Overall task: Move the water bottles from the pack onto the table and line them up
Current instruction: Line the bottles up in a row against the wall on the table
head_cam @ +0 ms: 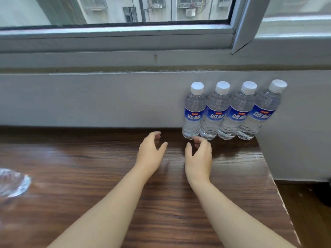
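Grey wall [89,99] and a wide window frame [116,43] fill the top of the view, from ten o'clock round to two o'clock, with buildings outside the glass. Below them a dark wooden table [89,176] covers the lower half, its right edge running down toward five o'clock. Both bare forearms reach in from six o'clock toward the centre. Four water bottles [231,111] stand upright at about two o'clock in a close row against the wall, side by side, each with a white cap and a blue label. At nine o'clock, on the table's left edge, sits a piece of clear crinkled plastic [12,182] — too blurred to tell what it is. The left hand [150,153] hovers near the centre with fingers loosely curved and thumb spread, holding nothing. The right hand [198,158] is shaped the same way, also empty — its curved fingertips [198,140] lie just in front of the leftmost bottle's base; I cannot tell whether they touch it.
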